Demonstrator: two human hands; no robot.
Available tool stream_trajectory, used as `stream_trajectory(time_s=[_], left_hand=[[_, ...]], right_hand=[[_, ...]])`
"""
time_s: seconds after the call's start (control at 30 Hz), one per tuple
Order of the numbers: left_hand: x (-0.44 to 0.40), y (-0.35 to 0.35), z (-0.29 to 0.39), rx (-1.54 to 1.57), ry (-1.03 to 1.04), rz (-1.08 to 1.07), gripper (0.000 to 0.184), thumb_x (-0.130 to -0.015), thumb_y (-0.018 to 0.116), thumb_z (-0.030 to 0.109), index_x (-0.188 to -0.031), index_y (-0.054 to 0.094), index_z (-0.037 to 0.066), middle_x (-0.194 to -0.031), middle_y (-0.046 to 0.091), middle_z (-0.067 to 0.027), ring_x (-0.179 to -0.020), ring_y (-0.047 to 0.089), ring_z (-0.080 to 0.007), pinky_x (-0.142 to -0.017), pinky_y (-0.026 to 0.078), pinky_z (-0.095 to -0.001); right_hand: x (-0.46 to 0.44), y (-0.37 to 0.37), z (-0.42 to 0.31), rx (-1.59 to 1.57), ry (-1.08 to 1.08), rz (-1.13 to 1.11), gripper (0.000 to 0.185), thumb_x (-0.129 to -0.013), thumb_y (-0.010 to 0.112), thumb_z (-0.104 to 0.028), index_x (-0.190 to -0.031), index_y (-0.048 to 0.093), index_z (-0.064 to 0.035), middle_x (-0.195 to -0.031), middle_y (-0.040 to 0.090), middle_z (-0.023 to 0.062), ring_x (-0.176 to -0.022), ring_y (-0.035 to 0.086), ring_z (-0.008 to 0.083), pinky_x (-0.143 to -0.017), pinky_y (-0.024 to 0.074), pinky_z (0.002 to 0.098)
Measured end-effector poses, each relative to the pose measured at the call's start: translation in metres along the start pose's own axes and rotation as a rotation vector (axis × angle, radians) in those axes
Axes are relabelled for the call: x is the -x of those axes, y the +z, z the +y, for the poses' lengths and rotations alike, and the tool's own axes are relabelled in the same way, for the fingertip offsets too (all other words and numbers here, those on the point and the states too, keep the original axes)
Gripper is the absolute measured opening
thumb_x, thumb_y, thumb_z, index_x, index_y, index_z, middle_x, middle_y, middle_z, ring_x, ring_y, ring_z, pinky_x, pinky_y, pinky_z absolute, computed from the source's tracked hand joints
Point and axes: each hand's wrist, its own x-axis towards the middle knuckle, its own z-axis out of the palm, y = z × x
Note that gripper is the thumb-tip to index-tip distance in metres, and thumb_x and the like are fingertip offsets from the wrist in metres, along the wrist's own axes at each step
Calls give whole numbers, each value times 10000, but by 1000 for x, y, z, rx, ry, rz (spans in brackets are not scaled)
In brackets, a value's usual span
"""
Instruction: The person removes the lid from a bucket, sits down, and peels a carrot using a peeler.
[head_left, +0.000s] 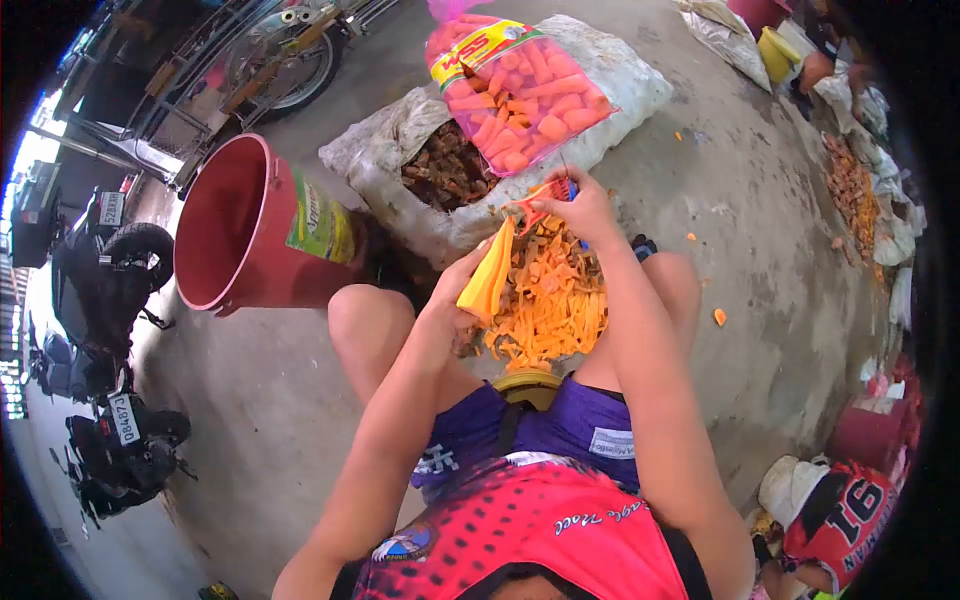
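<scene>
The root is up in the air over the peels, between the two hands. The side we see is bare and bright orange, so this one looks mostly done, though its far side is hidden. The left hand has its fingers curled around the low end, and the root's top sticks up past them. The right hand has its fingers closed on the peeler, right by that top; I can't tell if peeler and root touch. Past the hands, the pink bag holds lots of orange pieces, which look done. The sack under it shows brown lumps, maybe roots left to peel, maybe just skins.
</scene>
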Motion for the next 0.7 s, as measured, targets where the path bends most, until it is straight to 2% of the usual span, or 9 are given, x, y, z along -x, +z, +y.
stream_trajectory(time_s=[0.1, 0.2, 0.3, 0.43, 0.53, 0.57, 0.6, 0.63, 0.7], left_hand=[[-5, -10, 3, -6, -19, -48, 456, -1062, 535, 482, -1272, 631, 89, -952, 708, -89, -706, 695, -233, -549, 574, -374], [-4, -19, 1, 28, -7, -80, 471, -1068, 512, 493, -1253, 634, 77, -954, 701, -108, -730, 693, -252, -561, 577, -392], [2, -19, 7, 89, -14, -19, 485, -1075, 489, 493, -1248, 630, 62, -948, 698, -126, -743, 690, -266, -599, 588, -406], [-9, -26, 11, 46, 56, 39, 420, -1098, 475, 414, -1256, 617, 51, -973, 710, -121, -739, 693, -253, -687, 605, -403], [-16, -13, 7, 111, 65, 117, 466, -1112, 430, 414, -1287, 589, 14, -1000, 707, -127, -795, 707, -257, -688, 596, -423], [-14, -3, 7, 154, 56, 155, 473, -1113, 426, 417, -1285, 588, 8, -1005, 707, -128, -813, 711, -259, -697, 596, -424], [-10, 1, 6, 88, 51, 164, 475, -1114, 427, 420, -1281, 593, 8, -1010, 712, -118, -890, 719, -263, -753, 599, -420], [-11, -1, 5, 19, 35, 141, 475, -1110, 435, 424, -1283, 594, 11, -1022, 710, -118, -883, 710, -254, -750, 596, -407], [-10, -7, 4, -120, 2, 94, 477, -1103, 453, 433, -1285, 596, 15, -1046, 707, -118, -868, 691, -234, -743, 588, -382]], right_hand=[[-1, 5, 14, 24, -48, 38, 457, -718, 949, -264, -1056, 697, -85, -938, 718, 39, -846, 666, 163, -807, 546, 340], [-8, -5, 14, 172, 47, 136, 463, -717, 945, -250, -1076, 702, -85, -977, 734, 62, -888, 691, 183, -828, 551, 346], [-9, -7, 12, 170, 24, 111, 411, -741, 922, -164, -1075, 694, -90, -962, 720, 27, -870, 675, 151, -836, 542, 307], [27, 20, -15, -57, 31, -208, 402, -747, 912, -174, -1070, 690, -84, -979, 706, 9, -905, 648, 125, -857, 529, 299], [53, 29, -38, 3, -15, -369, 400, -744, 914, -170, -1065, 686, -100, -971, 693, -21, -918, 630, 120, -863, 519, 290], [54, 29, -37, 25, -18, -399, 405, -740, 916, -172, -1068, 689, -101, -973, 694, -23, -923, 631, 119, -867, 518, 288], [54, 28, -35, 47, -21, -430, 410, -736, 918, -173, -1070, 692, -102, -976, 695, -24, -929, 631, 118, -870, 516, 285], [53, 28, -32, 69, -23, -461, 415, -732, 920, -175, -1073, 695, -103, -978, 696, -25, -934, 631, 117, -874, 515, 283], [38, 20, -18, 100, -7, -324, 421, -720, 922, -184, -1069, 704, -94, -979, 700, 4, -938, 635, 118, -875, 517, 301]])
